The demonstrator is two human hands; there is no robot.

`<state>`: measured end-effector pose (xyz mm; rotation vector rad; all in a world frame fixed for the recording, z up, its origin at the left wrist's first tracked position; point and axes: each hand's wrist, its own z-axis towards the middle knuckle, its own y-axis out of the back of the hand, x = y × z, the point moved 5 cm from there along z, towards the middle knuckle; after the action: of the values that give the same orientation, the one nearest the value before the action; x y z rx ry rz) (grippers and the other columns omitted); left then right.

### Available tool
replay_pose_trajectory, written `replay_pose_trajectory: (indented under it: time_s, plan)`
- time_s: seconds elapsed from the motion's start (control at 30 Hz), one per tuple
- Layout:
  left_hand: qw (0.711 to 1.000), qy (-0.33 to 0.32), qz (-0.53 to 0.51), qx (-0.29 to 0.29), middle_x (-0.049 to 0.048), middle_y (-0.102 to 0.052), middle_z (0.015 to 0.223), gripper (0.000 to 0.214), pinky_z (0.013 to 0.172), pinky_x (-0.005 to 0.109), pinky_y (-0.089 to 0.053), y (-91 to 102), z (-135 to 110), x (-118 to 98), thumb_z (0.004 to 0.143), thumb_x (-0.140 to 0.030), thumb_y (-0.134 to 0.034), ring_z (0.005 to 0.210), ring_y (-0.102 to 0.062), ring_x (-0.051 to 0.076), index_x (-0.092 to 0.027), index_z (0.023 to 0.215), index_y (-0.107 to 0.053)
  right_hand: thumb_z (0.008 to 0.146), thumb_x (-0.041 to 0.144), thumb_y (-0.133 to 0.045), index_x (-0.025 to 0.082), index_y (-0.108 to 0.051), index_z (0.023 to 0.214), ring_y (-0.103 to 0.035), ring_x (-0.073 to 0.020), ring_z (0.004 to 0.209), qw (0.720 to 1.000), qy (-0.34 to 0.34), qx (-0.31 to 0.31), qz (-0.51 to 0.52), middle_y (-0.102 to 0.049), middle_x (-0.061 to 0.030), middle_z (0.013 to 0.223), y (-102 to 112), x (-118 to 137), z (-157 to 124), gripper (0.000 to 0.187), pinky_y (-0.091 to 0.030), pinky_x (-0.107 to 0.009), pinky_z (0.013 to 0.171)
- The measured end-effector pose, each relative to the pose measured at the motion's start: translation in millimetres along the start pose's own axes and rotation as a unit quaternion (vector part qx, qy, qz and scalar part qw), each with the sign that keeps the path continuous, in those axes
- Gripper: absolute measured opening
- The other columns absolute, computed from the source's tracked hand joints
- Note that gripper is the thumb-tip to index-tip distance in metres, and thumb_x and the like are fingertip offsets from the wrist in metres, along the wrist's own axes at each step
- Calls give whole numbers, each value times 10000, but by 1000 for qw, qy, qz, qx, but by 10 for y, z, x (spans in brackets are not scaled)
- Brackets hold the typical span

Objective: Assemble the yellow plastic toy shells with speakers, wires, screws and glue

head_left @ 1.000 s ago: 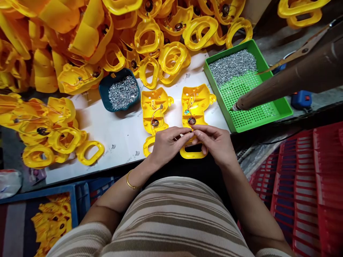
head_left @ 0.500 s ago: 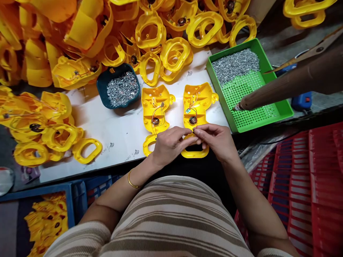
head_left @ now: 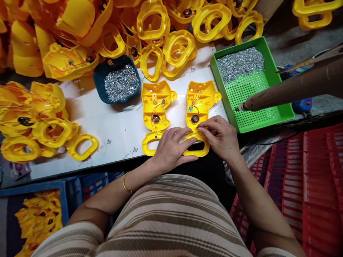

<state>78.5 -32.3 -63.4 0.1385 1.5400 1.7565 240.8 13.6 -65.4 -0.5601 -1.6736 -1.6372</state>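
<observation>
Two yellow plastic shell halves lie side by side, hollow side up, each with a ring-shaped handle. Inside the right shell (head_left: 199, 94) are thin wires, a small green circuit board (head_left: 190, 109) and a round speaker (head_left: 194, 119). My right hand (head_left: 222, 137) pinches the end of a thin dark wire (head_left: 197, 125) just below that speaker; its tip is hidden by my fingers. With fingers apart, my left hand (head_left: 171, 148) rests at the left side of this shell's handle (head_left: 197, 154). It partly covers the handle of the left shell (head_left: 152, 93), which also holds wires and a speaker (head_left: 155, 118).
A dark bowl of screws (head_left: 98, 89) stands behind the left shell. At right, a green perforated tray (head_left: 257, 125) holds more screws, and a brown tool (head_left: 284, 87) reaches over it. Yellow shells (head_left: 77, 18) pile up behind and left. Red crates (head_left: 321, 185) stand at lower right.
My left hand has let go near the wire, and its fingers have spread over the handle. My right hand has moved slightly up with the wire. The view has shifted a little.
</observation>
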Motion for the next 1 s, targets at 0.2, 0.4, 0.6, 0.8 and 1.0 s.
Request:
replay_pose_trajectory:
  time_s: [0.2, 0.4, 0.6, 0.8, 1.0]
  plan:
    - [999, 9, -23, 49, 137, -567, 1309, 458, 907, 438, -473, -21, -39, 9, 840, -487, -704, 1124, -519, 297, -223, 1204, -616, 927, 306, -567, 180, -717, 952, -614, -119, 708, 996, 45, 17, -79, -662, -51, 922, 5, 71, -30, 198, -461, -228, 599]
    - [996, 15, -61, 68, 175, -504, 1367, 530, 935, 458, -509, -56, -65, 12, 828, -304, -737, 1135, -521, 305, -171, 1292, -517, 963, 310, -510, 166, -705, 931, -607, -113, 698, 966, 123, -19, -225, -663, -50, 890, -80, 182, -83, 245, -347, -228, 520]
    - [992, -7, -109, 65, 170, -477, 1378, 478, 1007, 499, -488, -41, -46, 76, 879, -279, -656, 1188, -506, 302, -205, 1317, -481, 970, 321, -526, 187, -716, 916, -553, -80, 649, 933, 188, -72, -297, -670, -13, 815, -157, 173, -137, 239, -312, -221, 529]
    - [990, -17, -122, 75, 185, -455, 1386, 496, 989, 466, -502, -42, -44, 116, 869, -283, -666, 1174, -497, 291, -171, 1324, -504, 972, 283, -506, 154, -673, 1191, -596, -123, 765, 905, 254, -23, -341, -716, -55, 968, -134, 255, -284, 303, -353, -260, 567]
    - [990, -18, -110, 83, 187, -478, 1364, 500, 980, 453, -514, -27, -15, 83, 858, -296, -693, 1175, -522, 285, -170, 1315, -533, 959, 186, -454, 93, -534, 1358, -596, -224, 975, 882, 240, 102, -393, -673, -150, 1151, -221, 125, -361, 418, -451, -285, 579]
